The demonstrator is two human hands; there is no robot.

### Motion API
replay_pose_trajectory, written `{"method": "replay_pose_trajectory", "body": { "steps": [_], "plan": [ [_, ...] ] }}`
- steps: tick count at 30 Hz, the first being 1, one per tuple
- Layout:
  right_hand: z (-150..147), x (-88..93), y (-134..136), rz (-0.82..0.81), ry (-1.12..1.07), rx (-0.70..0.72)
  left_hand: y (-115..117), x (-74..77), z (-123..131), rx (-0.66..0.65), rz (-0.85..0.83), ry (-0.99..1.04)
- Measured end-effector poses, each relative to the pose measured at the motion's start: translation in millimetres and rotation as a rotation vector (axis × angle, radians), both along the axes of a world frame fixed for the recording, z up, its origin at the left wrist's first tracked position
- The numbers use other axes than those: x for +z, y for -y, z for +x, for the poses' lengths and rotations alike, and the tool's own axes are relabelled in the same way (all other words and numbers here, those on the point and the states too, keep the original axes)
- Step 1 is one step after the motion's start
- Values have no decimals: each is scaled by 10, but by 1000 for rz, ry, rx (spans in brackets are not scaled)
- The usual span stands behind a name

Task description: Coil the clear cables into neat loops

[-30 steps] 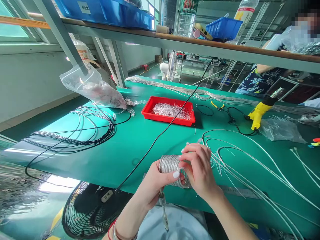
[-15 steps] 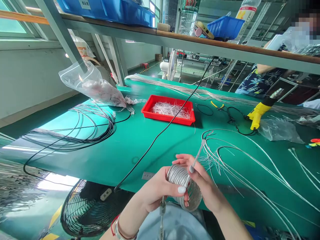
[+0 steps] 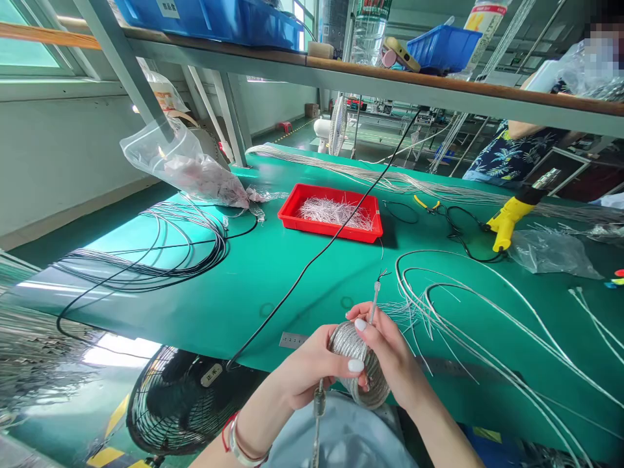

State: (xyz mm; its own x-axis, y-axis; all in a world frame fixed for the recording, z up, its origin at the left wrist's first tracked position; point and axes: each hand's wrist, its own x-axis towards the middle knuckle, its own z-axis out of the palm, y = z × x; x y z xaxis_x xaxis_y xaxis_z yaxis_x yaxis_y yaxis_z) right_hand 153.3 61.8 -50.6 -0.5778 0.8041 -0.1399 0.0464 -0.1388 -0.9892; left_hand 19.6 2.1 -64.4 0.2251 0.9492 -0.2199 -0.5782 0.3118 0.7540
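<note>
A coil of clear-jacketed silvery cable (image 3: pixel 347 340) is held between both hands over the table's near edge. My left hand (image 3: pixel 314 364) wraps round its left side, thumb across the front. My right hand (image 3: pixel 387 344) closes on the right side, its thumb and fingers pinching the cable near its end. That cable end (image 3: pixel 377 292) sticks up above the fingers, with thin bare wires fanning from its tip. Below my left hand hangs another length of the cable with an inline connector (image 3: pixel 319 400). The fingers behind the coil are partly hidden.
A red tray (image 3: pixel 331 227) of short white strands sits mid-table. Black cable loops (image 3: pixel 195 260) lie left, white cables (image 3: pixel 487 331) right, beside a yellow heat gun (image 3: pixel 511 221). A black cord (image 3: pixel 312 260) crosses diagonally. Below the edge stands a fan (image 3: pixel 170 403); a shelf (image 3: pixel 341 71) runs overhead.
The cable end has shifted from leaning right to nearly upright and lower, closer to the coil. My right thumb has moved left across the coil. The view has shifted slightly.
</note>
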Motion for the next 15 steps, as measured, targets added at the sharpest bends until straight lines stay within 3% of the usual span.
{"method": "replay_pose_trajectory", "body": {
  "steps": [9,12,15],
  "plan": [
    [-20,-137,50,91,54,-35,35,177,-42,43,-56,-217],
    [-24,-167,65,136,68,-41,48,146,-39,67,-84,-323],
    [-6,-180,69,227,74,-95,118,98,-17,132,20,-519]
  ]
}}
